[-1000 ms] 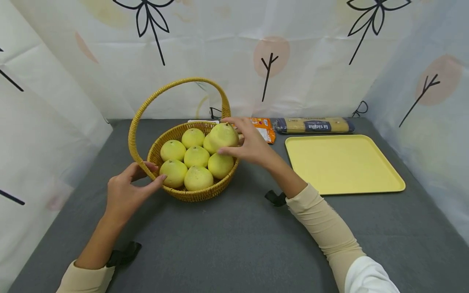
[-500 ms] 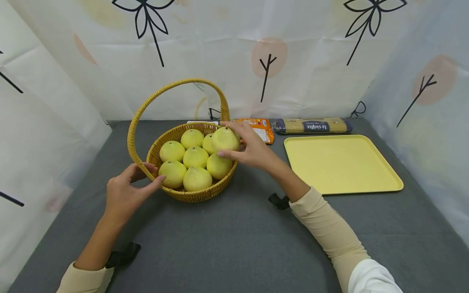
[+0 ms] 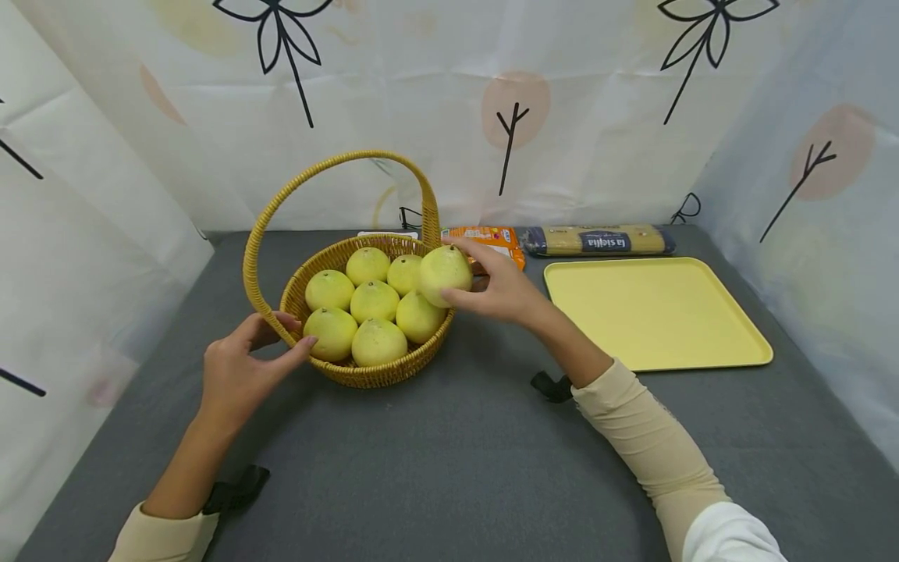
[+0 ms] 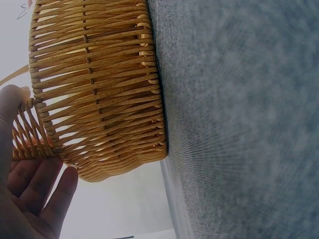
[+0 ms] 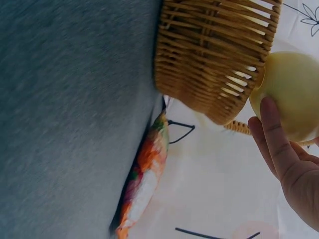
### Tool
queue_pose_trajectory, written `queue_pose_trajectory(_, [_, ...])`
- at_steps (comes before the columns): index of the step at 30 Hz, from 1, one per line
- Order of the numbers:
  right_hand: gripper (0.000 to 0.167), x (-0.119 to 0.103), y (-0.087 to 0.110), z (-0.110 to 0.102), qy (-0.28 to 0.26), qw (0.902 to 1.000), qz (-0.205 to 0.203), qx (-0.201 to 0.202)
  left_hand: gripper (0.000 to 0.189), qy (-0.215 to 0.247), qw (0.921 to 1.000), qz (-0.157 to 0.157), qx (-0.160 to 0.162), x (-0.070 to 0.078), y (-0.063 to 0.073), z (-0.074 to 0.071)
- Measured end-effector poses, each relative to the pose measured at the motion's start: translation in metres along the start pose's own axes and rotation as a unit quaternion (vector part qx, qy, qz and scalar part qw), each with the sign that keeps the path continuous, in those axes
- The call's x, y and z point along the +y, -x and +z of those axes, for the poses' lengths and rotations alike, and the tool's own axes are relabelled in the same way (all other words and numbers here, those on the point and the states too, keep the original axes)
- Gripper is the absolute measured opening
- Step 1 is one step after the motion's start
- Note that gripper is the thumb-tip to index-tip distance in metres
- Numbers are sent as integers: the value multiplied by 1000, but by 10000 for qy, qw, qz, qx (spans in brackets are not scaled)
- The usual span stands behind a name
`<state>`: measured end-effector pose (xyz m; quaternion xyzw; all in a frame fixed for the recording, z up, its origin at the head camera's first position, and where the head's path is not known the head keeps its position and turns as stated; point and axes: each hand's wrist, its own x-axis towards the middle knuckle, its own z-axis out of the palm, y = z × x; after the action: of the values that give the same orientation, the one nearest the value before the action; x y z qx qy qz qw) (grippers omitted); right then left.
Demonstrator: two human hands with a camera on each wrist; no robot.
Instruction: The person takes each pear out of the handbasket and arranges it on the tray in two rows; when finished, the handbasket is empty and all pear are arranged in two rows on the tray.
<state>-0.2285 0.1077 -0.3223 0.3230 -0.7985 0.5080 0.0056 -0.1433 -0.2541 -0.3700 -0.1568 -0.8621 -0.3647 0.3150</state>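
Note:
A yellow wicker basket [image 3: 379, 378] with a tall arched handle [image 3: 261, 234] stands at the centre left, holding several round yellow-green pomelos [image 3: 374, 300]. My left hand [image 3: 242, 367] pinches the basket's left side where the handle meets the rim, thumb on the inner side. In the left wrist view, the fingers [image 4: 60, 196] reach behind the weave. My right hand [image 3: 502, 285] holds one pomelo [image 3: 444, 275] at the basket's right rim, thumb in front and fingers behind. The right wrist view shows this pomelo [image 5: 291, 94] raised above the rim.
A yellow rectangular tray [image 3: 656, 312] lies on the grey table [image 3: 449, 468] at the right. Behind it is a pack of spaghetti [image 3: 600, 240]. An orange packet [image 3: 502, 236] lies behind the basket's right side, against the patterned curtain [image 3: 597, 140].
My right hand has drawn the pomelo to the right, away from the pomelo beside it and out over the basket's rim. The left hand and the basket have stayed in place.

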Motion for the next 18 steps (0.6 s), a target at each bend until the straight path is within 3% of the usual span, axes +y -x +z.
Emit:
queue_pose_trajectory(12, [67, 6, 15, -35, 447, 9979, 165, 436, 35, 18, 10000, 43, 8, 1, -2, 0])
queue_pose_trajectory(18, [66, 12, 22, -65, 681, 9925, 619, 799, 34, 33, 10000, 7, -27, 2, -1, 0])
